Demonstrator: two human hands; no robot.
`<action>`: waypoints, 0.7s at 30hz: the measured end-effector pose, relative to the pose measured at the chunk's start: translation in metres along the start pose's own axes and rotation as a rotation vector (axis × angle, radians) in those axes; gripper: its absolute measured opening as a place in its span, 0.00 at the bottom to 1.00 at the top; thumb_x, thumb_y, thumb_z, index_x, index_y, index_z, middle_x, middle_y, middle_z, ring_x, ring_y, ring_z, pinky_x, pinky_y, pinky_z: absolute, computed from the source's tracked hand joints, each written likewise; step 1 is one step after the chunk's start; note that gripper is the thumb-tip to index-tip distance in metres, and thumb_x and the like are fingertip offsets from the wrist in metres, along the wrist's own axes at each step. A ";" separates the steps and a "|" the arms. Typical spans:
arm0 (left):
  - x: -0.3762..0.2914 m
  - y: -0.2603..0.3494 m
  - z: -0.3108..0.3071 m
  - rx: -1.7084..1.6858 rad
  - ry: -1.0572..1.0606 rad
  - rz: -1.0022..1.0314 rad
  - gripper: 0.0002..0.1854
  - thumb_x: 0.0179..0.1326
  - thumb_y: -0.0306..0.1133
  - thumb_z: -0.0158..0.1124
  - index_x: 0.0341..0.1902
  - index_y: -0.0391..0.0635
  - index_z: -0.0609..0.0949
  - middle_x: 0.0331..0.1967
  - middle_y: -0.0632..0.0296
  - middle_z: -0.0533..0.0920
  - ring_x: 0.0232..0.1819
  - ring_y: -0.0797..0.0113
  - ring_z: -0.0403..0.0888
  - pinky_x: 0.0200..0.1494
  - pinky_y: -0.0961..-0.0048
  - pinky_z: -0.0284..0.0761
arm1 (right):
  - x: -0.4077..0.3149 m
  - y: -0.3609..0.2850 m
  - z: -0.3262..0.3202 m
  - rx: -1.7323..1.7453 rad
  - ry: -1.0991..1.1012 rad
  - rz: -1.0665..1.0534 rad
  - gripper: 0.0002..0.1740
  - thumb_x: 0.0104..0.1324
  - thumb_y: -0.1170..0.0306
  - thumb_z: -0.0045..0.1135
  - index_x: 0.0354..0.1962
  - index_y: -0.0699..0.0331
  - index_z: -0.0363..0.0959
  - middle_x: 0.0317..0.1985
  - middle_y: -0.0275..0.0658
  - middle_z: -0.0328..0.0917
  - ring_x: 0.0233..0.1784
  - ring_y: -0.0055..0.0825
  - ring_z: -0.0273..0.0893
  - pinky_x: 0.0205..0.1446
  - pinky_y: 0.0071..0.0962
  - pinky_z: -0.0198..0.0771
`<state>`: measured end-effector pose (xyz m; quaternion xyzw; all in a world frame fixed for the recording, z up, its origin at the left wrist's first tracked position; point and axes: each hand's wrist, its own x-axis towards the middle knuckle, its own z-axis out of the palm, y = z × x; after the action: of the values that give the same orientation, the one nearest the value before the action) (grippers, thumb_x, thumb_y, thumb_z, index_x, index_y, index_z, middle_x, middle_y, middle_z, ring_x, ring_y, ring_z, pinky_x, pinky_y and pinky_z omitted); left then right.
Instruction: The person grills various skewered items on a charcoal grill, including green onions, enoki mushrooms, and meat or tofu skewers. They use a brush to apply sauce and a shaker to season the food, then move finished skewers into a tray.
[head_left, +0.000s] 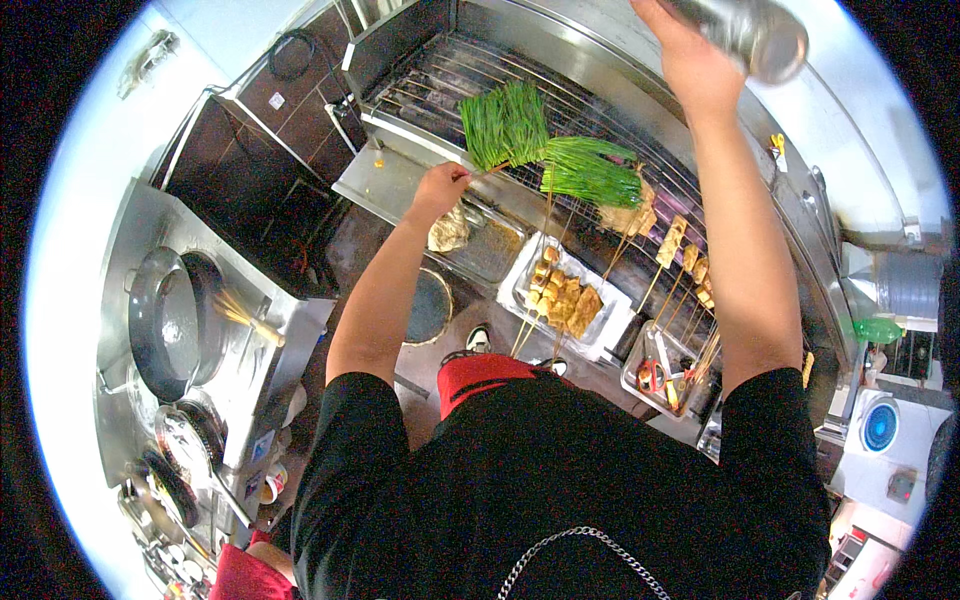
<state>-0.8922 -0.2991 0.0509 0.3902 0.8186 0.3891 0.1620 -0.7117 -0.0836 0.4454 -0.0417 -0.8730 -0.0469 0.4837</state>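
Note:
My left hand grips the skewer ends of a flat bundle of green chives lying on the grill grate. A second skewered bundle of chives lies just right of it, partly over a pale flat skewered food. My right hand is raised at the upper right and holds a shaker bottle, blurred, its near end round. More skewers, among them a pale sliced piece, lie along the grill's right part, some behind my right forearm.
A white tray of browned skewers stands before the grill. Right of it, a metal tray holds red-handled scissors. A wok and bamboo brush are at left. Another person's red clothing shows at lower left.

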 end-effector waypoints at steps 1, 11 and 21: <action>0.001 0.001 0.001 0.024 -0.026 -0.018 0.13 0.66 0.37 0.66 0.47 0.40 0.85 0.42 0.47 0.88 0.47 0.47 0.86 0.50 0.58 0.81 | 0.001 0.001 0.001 0.017 -0.002 0.005 0.21 0.59 0.70 0.78 0.46 0.73 0.82 0.44 0.41 0.86 0.45 0.28 0.83 0.51 0.29 0.78; 0.008 -0.041 -0.009 0.046 0.088 0.123 0.12 0.71 0.36 0.59 0.47 0.40 0.82 0.44 0.42 0.85 0.47 0.39 0.83 0.50 0.51 0.78 | 0.031 -0.004 0.005 0.480 0.258 0.333 0.20 0.55 0.71 0.80 0.41 0.71 0.81 0.40 0.42 0.86 0.42 0.29 0.83 0.46 0.32 0.77; -0.012 -0.004 -0.014 0.107 -0.101 0.121 0.13 0.68 0.38 0.64 0.48 0.41 0.84 0.33 0.52 0.87 0.37 0.53 0.87 0.42 0.58 0.81 | 0.015 -0.005 0.018 0.469 0.141 0.412 0.23 0.55 0.65 0.81 0.41 0.72 0.80 0.40 0.44 0.84 0.43 0.31 0.81 0.50 0.35 0.76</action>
<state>-0.8945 -0.3173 0.0567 0.4661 0.8041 0.3335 0.1582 -0.7351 -0.0865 0.4486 -0.1015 -0.7976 0.2517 0.5387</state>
